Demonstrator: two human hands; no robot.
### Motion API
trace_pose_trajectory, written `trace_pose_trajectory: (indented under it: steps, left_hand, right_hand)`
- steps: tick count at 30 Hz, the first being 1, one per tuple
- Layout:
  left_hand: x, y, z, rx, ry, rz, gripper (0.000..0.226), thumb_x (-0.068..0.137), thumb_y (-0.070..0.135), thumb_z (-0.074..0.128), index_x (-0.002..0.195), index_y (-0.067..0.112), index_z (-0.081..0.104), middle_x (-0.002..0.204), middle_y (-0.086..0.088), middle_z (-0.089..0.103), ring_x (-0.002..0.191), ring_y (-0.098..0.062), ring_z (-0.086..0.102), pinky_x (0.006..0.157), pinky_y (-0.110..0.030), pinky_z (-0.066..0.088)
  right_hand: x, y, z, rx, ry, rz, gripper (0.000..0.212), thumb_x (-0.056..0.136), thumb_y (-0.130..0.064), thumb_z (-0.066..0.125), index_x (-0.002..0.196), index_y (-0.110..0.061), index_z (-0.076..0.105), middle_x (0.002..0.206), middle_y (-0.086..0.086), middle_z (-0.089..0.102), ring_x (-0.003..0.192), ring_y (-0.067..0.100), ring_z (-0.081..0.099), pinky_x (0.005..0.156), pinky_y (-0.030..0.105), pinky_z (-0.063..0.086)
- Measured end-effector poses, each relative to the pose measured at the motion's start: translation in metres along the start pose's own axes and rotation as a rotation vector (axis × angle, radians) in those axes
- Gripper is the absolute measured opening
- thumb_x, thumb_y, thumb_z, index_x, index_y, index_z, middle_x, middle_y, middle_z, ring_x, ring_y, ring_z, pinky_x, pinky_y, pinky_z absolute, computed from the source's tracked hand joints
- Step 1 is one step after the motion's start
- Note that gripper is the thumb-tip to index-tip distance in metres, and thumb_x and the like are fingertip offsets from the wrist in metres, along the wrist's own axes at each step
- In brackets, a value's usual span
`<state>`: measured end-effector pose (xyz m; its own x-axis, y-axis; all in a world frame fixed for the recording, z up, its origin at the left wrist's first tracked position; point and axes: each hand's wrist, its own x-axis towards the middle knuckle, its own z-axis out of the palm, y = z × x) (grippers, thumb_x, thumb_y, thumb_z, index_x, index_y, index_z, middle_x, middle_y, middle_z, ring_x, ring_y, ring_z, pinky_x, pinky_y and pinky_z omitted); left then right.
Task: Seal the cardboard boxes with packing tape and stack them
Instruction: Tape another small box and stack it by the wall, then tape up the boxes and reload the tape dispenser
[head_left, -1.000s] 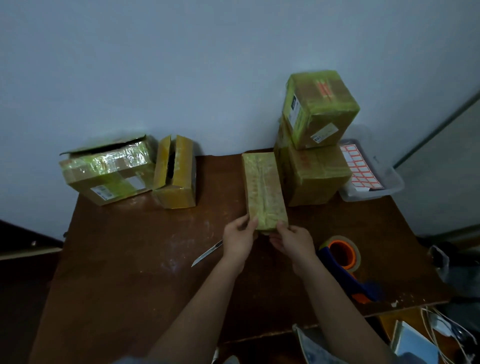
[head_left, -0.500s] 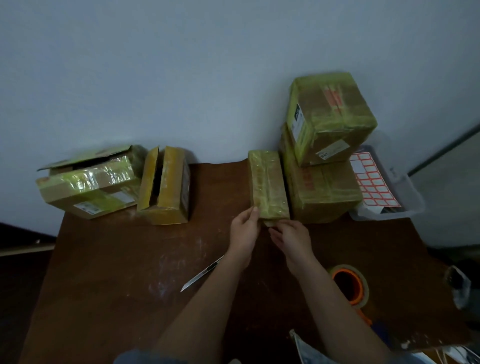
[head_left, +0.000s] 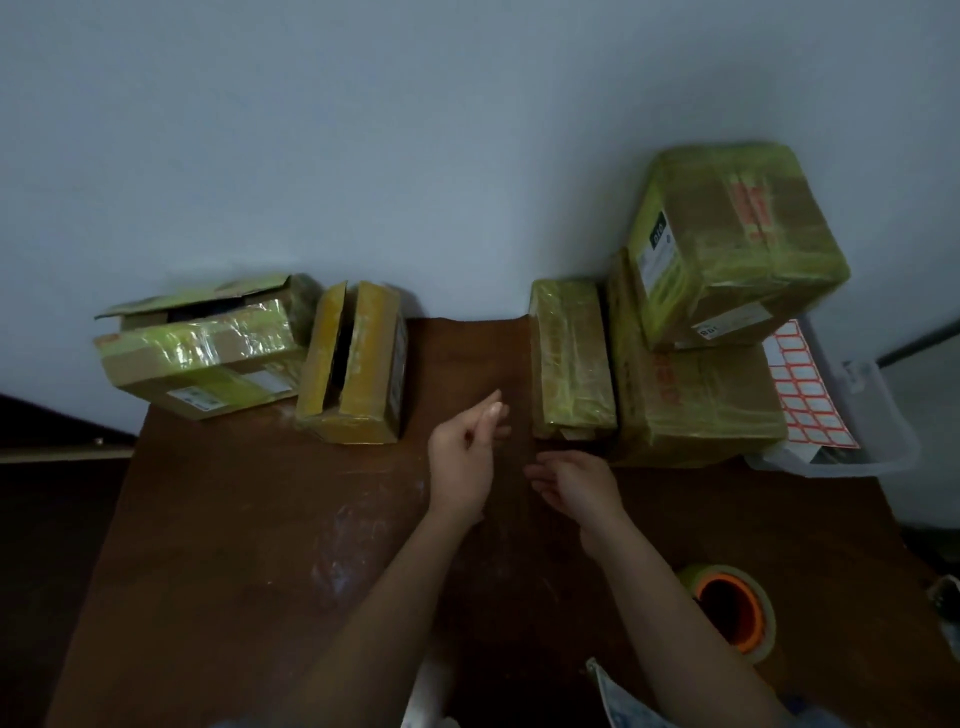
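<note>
A person's two hands hover over a brown desk (head_left: 208, 545) against a pale wall; the left hand (head_left: 465, 457) is loosely open with fingers part-curled and holds nothing; the right hand (head_left: 576, 486), palm turned up and fingers relaxed, is likewise empty. Just beyond both hands lies a slim taped box (head_left: 569, 358), flat on the desk and apart from the fingers; it sits right beside a two-box stack, a large box (head_left: 696, 410) below and a taped box (head_left: 737, 239) skewed on top. At the far left, an open box (head_left: 208, 353) (one flap raised) rests next to a yellow box (head_left: 358, 364) standing with its opening up. A tape roll (head_left: 737, 613) with an orange core lies near the right forearm; a clear tray (head_left: 872, 441) holding a sheet of red-bordered labels (head_left: 808, 395) sits to the right of the stack.
</note>
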<state>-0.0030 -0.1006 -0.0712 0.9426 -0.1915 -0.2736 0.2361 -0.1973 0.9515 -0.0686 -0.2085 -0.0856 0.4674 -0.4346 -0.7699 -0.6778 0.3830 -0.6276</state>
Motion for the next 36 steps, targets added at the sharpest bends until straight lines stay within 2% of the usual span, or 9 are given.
trace_pose_trajectory:
  steps: [4, 6, 8, 13, 17, 23, 28, 32, 36]
  left_hand:
    - [0.006, 0.011, -0.054, 0.123, 0.370, 0.295, 0.015, 0.088, 0.013, 0.068, 0.089, 0.028, 0.073, 0.087, 0.010, 0.071, 0.087, -0.009, 0.069, 0.080, -0.021, 0.052]
    - [0.013, 0.011, -0.081, 0.256, 0.562, 0.418, 0.015, 0.095, 0.024, 0.058, 0.095, 0.023, 0.072, 0.092, 0.002, 0.061, 0.089, -0.013, 0.059, 0.080, -0.021, 0.048]
    - [0.022, 0.009, -0.103, 0.314, 0.669, 0.320, 0.033, 0.101, 0.030, 0.045, 0.113, 0.011, 0.069, 0.107, -0.006, 0.052, 0.100, -0.015, 0.051, 0.087, -0.022, 0.043]
    - [0.027, 0.005, -0.130, 0.243, 0.426, -0.159, 0.052, 0.105, 0.040, 0.031, 0.150, 0.015, 0.034, 0.155, -0.005, 0.032, 0.143, -0.020, 0.029, 0.110, -0.027, 0.023]
    - [0.019, 0.001, -0.128, 0.201, 0.327, -0.107, 0.039, 0.105, 0.027, 0.034, 0.128, 0.009, 0.060, 0.126, -0.003, 0.061, 0.125, -0.021, 0.051, 0.091, -0.018, 0.035]
    - [0.007, -0.013, -0.114, 0.239, 0.198, -0.138, 0.031, 0.100, 0.025, 0.048, 0.121, 0.011, 0.067, 0.111, -0.004, 0.071, 0.104, -0.022, 0.067, 0.094, -0.045, 0.052]
    - [-0.022, 0.005, -0.087, 0.206, 0.119, -0.042, 0.026, 0.100, 0.008, 0.048, 0.116, 0.010, 0.068, 0.094, 0.011, 0.068, 0.088, -0.006, 0.064, 0.077, -0.021, 0.050]
    - [-0.048, 0.010, -0.068, 0.172, 0.024, -0.012, 0.026, 0.098, 0.005, 0.051, 0.106, 0.020, 0.071, 0.090, 0.010, 0.072, 0.085, -0.010, 0.069, 0.077, -0.029, 0.056]
    - [-0.078, 0.006, -0.055, 0.162, -0.008, -0.090, 0.021, 0.094, 0.015, 0.060, 0.116, 0.013, 0.060, 0.097, -0.005, 0.072, 0.085, -0.017, 0.070, 0.079, -0.040, 0.059]
  right_hand:
    - [-0.003, -0.009, 0.038, -0.052, -0.160, -0.048, 0.020, 0.099, -0.012, 0.049, 0.110, -0.010, 0.066, 0.095, 0.004, 0.073, 0.085, 0.012, 0.067, 0.075, 0.024, 0.053]
    - [-0.007, -0.016, 0.058, -0.095, -0.264, -0.092, 0.022, 0.099, -0.015, 0.053, 0.118, -0.013, 0.065, 0.107, 0.004, 0.071, 0.090, 0.011, 0.066, 0.081, 0.024, 0.054]
    - [-0.010, -0.023, 0.076, -0.134, -0.376, -0.145, 0.033, 0.100, -0.020, 0.054, 0.133, -0.020, 0.056, 0.128, 0.000, 0.061, 0.108, 0.011, 0.062, 0.089, 0.026, 0.053]
    - [-0.020, -0.036, 0.108, -0.213, -0.484, -0.246, 0.056, 0.101, -0.032, 0.052, 0.151, -0.038, 0.029, 0.154, -0.010, 0.035, 0.137, 0.012, 0.040, 0.112, 0.041, 0.038]
    - [-0.022, -0.031, 0.113, -0.197, -0.514, -0.281, 0.063, 0.098, -0.033, 0.056, 0.152, -0.042, 0.023, 0.154, -0.011, 0.036, 0.130, 0.006, 0.041, 0.112, 0.038, 0.036]
    - [-0.025, -0.022, 0.081, -0.207, -0.370, -0.438, 0.082, 0.079, -0.048, 0.076, 0.147, -0.047, 0.030, 0.152, -0.009, 0.036, 0.134, 0.012, 0.041, 0.108, 0.036, 0.041]
    - [-0.040, -0.010, 0.053, -0.250, -0.223, -0.567, 0.110, 0.061, -0.038, 0.092, 0.148, -0.037, 0.023, 0.149, -0.009, 0.027, 0.134, 0.008, 0.034, 0.108, 0.031, 0.039]
    - [-0.054, 0.008, 0.032, -0.222, -0.031, -0.642, 0.105, 0.064, -0.032, 0.091, 0.146, -0.029, 0.026, 0.148, -0.003, 0.028, 0.134, 0.012, 0.034, 0.109, 0.034, 0.038]
    - [-0.073, 0.020, 0.005, -0.313, -0.057, -0.644, 0.090, 0.075, -0.027, 0.083, 0.147, -0.039, 0.030, 0.137, -0.008, 0.026, 0.124, 0.008, 0.033, 0.101, 0.027, 0.033]
